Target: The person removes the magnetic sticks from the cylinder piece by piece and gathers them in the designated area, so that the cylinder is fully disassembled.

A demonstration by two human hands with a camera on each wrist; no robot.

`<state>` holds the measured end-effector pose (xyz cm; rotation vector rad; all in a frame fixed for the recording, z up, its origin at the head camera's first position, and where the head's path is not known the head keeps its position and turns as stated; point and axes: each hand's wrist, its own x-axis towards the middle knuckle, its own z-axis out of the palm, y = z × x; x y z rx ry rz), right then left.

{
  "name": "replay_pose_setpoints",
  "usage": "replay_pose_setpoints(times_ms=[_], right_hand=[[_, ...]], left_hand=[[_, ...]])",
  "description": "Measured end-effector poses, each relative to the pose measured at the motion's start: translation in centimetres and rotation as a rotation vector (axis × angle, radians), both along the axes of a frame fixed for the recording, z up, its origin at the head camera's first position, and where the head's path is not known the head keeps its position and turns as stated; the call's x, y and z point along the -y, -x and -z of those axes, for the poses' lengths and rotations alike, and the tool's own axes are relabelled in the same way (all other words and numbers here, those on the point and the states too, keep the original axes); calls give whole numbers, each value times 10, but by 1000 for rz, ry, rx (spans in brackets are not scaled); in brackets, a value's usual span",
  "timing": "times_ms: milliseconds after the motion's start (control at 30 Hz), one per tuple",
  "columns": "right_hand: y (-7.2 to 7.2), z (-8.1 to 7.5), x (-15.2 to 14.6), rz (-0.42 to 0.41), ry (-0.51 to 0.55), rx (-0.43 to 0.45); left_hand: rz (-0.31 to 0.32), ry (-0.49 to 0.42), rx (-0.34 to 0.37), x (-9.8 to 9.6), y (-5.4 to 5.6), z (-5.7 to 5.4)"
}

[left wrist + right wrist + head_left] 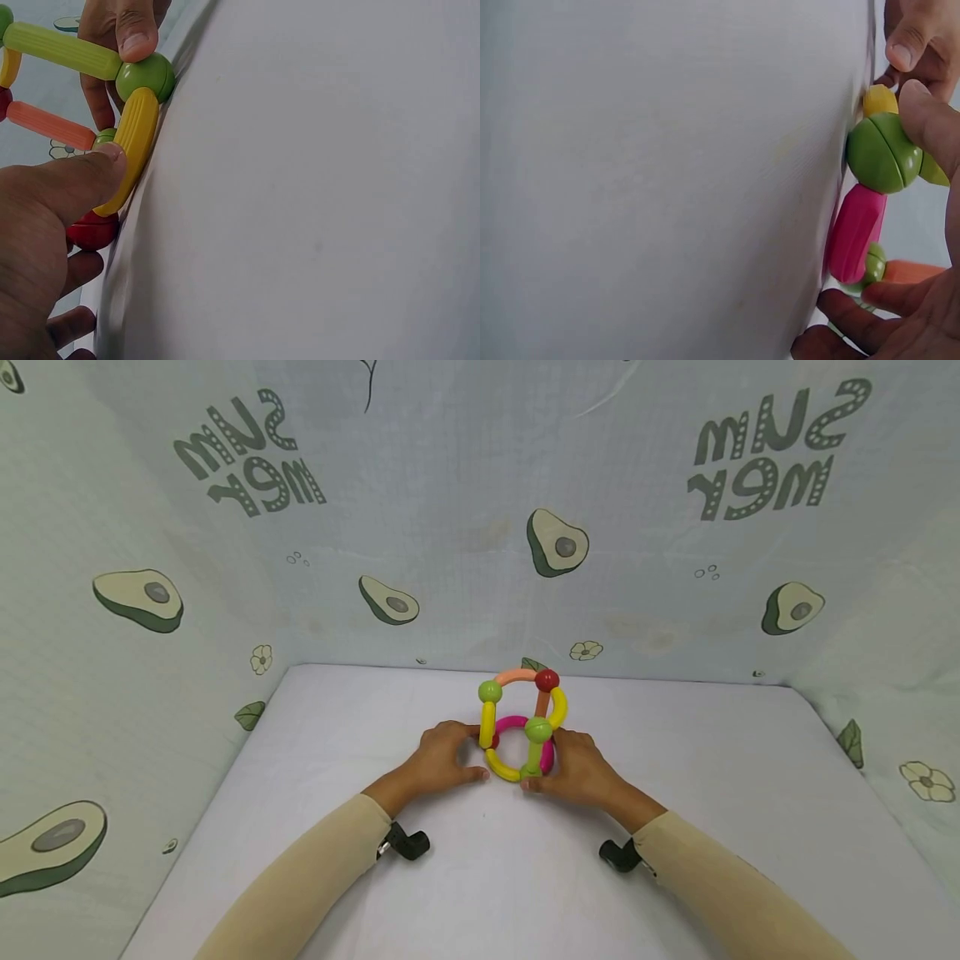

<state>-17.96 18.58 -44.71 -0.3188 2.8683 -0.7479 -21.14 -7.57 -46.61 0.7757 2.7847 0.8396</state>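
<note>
A cube-like frame of magnetic building sticks and balls [488, 724] stands on the white table, with straight and curved sticks in yellow, pink, orange and green. My left hand [441, 760] holds its lower left side, thumb by the yellow curved stick [139, 135] and a finger by the red ball [95, 231]. At the lower right, my right hand [581, 770] grips the base. Its thumb presses the green ball [885, 153] at the near corner, and its fingers reach round past the pink stick [853, 232] to the far side. Some fingertips are hidden behind the frame.
The white-covered table [712, 760] spreads around the hands. A cloth backdrop [465, 527] printed with avocados and lettering rises behind it and at both sides. A black wrist camera mount [408, 842] juts from the left sleeve, another [620, 856] from the right.
</note>
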Motion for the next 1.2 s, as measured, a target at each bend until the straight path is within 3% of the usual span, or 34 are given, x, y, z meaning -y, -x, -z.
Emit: replay_pose_setpoints(times_ms=[467,1200], right_hand=[[-1,-2,-3,-2,-12,18],[-6,-3,-19,17,11,48]], left_hand=[[26,-34,5,1,-6,0],[66,-11,14,4,-20,-2]])
